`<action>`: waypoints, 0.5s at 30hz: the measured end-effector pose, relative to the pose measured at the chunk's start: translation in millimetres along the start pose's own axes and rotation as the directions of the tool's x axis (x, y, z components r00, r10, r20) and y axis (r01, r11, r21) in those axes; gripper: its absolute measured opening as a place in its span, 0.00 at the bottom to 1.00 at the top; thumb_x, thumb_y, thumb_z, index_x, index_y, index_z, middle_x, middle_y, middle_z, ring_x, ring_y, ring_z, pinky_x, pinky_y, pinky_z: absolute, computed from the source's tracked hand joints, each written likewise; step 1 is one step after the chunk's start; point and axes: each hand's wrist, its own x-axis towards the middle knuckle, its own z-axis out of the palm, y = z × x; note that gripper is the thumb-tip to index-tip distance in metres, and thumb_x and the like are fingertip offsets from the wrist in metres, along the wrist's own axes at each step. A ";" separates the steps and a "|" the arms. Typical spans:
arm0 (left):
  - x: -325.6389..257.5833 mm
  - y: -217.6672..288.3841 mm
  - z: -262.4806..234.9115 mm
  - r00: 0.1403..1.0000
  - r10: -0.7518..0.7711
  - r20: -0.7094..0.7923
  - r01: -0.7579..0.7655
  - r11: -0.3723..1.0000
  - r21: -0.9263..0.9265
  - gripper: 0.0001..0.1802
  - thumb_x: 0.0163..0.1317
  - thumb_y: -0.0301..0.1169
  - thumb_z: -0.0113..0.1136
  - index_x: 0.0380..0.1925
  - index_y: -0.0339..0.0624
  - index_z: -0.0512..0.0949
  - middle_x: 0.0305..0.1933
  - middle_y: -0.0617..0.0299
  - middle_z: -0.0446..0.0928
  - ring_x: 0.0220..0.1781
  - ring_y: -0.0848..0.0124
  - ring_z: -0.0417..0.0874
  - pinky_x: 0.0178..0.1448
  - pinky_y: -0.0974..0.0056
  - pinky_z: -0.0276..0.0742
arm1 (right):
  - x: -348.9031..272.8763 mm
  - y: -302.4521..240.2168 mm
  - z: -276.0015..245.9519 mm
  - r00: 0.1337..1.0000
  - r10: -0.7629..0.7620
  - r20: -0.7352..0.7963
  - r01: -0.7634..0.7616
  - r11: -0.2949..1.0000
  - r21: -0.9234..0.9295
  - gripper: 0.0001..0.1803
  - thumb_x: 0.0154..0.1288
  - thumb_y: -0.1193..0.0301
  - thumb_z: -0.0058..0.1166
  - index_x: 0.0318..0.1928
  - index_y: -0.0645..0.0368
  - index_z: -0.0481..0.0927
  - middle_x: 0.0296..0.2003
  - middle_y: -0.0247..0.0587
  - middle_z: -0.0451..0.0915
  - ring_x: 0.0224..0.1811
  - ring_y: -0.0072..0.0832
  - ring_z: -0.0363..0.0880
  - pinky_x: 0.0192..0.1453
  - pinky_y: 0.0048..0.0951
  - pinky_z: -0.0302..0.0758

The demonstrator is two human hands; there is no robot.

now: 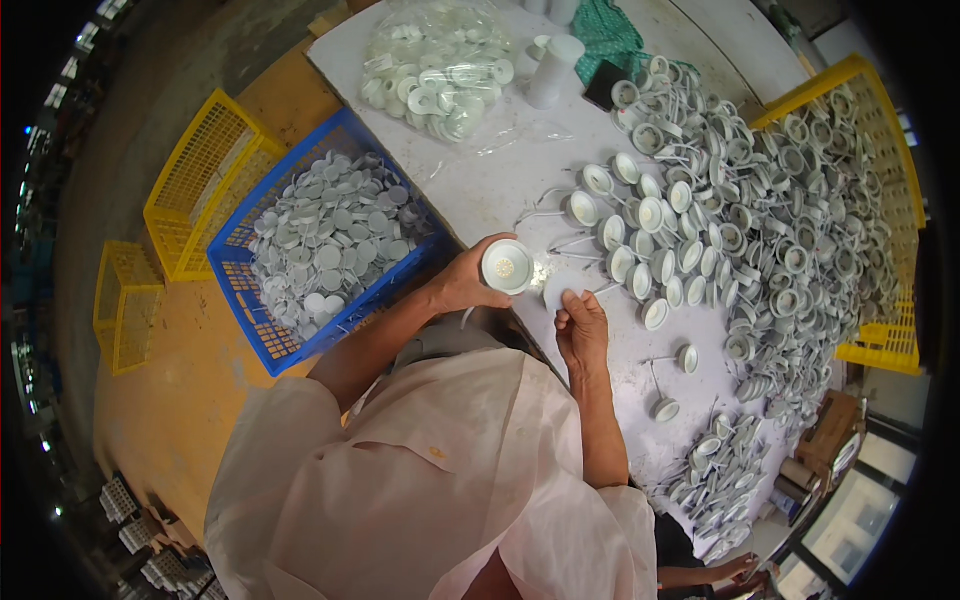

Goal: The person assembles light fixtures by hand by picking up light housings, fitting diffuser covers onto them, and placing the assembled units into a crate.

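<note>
My left hand (462, 280) is wrapped round a white lamp housing (508, 266), a shallow round cup turned face up with a yellowish dotted disc inside. Close to its right, my right hand (583, 332) pinches a thin round white disc (556, 291) between thumb and fingertips. The disc is apart from the housing. Both hands are over the near edge of the white table (480, 195). Just beyond my right hand lie several similar housings (652, 215) with white wires, most showing a yellowish centre.
A blue basket (228, 268) full of finished-looking round white pieces (335, 235) stands left. Heaped housings (775, 260) spread to a yellow crate (905, 190) at right. A clear bag of white discs (440, 75) and a white cylinder (555, 72) sit behind. Another person's hand (738, 569) shows lower right.
</note>
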 end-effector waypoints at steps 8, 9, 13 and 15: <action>-6.5 8.8 0.0 1.000 -0.011 0.012 0.011 0.999 -0.033 0.53 0.34 0.19 0.71 0.65 0.41 0.54 0.55 0.60 0.69 0.58 0.71 0.69 0.62 0.66 0.65 | 17.7 6.2 20.0 0.999 -0.012 0.042 0.020 0.983 -0.182 0.02 0.61 0.75 0.56 0.33 0.57 0.76 0.24 0.31 0.77 0.19 0.16 0.68 0.23 0.17 0.65; -7.9 8.0 -1.4 1.000 -0.006 -0.006 0.006 0.999 -0.034 0.53 0.34 0.19 0.71 0.65 0.41 0.54 0.55 0.60 0.69 0.58 0.71 0.69 0.62 0.66 0.65 | 18.4 5.2 22.7 1.000 -0.017 -0.009 0.016 0.985 -0.172 0.02 0.61 0.75 0.55 0.34 0.58 0.76 0.25 0.31 0.77 0.19 0.16 0.68 0.23 0.16 0.66; -13.6 5.9 -7.0 0.997 0.057 -0.056 -0.059 0.998 -0.024 0.50 0.38 0.25 0.72 0.64 0.39 0.56 0.53 0.59 0.71 0.56 0.71 0.71 0.61 0.65 0.67 | 19.4 10.3 30.8 0.996 -0.027 0.083 0.051 0.952 -0.302 0.06 0.62 0.74 0.54 0.39 0.62 0.77 0.26 0.32 0.77 0.20 0.16 0.70 0.23 0.17 0.67; -15.8 7.8 -7.4 0.993 0.092 -0.073 -0.093 0.996 -0.007 0.48 0.41 0.28 0.73 0.63 0.38 0.57 0.51 0.58 0.72 0.54 0.70 0.72 0.60 0.64 0.67 | 23.7 16.2 34.0 0.995 -0.011 0.103 0.046 0.938 -0.345 0.07 0.62 0.75 0.55 0.40 0.63 0.77 0.26 0.33 0.78 0.20 0.16 0.70 0.23 0.17 0.68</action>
